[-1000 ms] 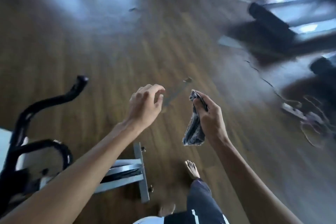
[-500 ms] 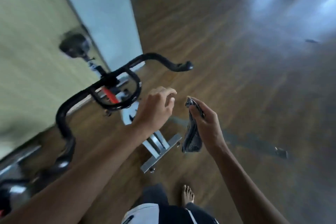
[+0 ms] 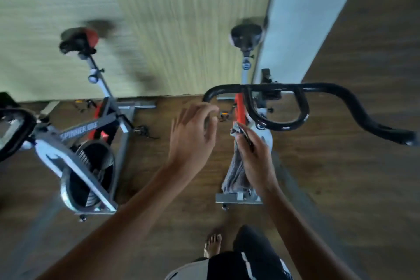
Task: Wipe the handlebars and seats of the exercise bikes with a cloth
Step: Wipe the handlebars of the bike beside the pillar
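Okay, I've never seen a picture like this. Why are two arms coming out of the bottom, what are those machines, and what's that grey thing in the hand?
The camera is worn on a person's head and looks forward and down, so the two arms at the bottom are that person's own. There is no robot here. The machines are exercise bikes standing on a wooden floor by a pale wall. The bike straight ahead has its black handlebars nearest the camera and its seat farther off. The second bike stands to the left, with a red and black seat. The right hand pinches a grey cloth, which hangs down. The left hand is raised beside it, holding nothing; it is a little blurred. A bare foot shows below.
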`<state>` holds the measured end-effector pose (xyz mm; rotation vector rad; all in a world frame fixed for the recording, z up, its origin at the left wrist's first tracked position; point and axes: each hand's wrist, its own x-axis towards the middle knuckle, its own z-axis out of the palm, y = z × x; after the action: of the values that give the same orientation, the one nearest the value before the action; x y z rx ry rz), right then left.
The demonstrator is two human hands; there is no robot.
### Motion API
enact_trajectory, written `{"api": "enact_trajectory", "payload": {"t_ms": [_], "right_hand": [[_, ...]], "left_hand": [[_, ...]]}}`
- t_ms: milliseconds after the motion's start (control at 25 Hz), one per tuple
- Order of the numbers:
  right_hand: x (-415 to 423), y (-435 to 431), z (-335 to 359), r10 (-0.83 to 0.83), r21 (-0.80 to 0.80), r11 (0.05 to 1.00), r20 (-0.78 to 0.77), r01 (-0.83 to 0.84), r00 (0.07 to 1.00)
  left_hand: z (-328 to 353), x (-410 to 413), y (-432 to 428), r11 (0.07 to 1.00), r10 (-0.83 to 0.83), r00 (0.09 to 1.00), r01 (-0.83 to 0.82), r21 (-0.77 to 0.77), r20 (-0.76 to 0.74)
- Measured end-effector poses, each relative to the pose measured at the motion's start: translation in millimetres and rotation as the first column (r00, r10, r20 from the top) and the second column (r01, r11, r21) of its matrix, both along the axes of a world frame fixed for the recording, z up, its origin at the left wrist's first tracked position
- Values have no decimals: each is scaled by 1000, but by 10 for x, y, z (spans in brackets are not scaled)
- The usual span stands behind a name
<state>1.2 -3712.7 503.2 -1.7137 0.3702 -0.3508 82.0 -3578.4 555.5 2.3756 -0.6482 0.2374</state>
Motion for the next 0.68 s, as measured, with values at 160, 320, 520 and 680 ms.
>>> {"api": "enact_trajectory", "payload": {"t_ms": [160,320,520,680], "right_hand": [[206,174,-161,77,-74,995,94,-70,993],[342,151,-313,274,-175,954,195,-242,942],[427,147,-483,539,-229,841,304,-489,785],[529,199,-652,594,-248,803,397,-541,700]], "left_hand": [[-185,-97,114,940,247,928,-299,-162,-280],[-359,-164,-75,804,262,784,-500,-323,-562],[-449,-207,-287,611,224,692,-648,-454,-686],[-508,-171,-347,502,222,693,-684,-529,-686]]}}
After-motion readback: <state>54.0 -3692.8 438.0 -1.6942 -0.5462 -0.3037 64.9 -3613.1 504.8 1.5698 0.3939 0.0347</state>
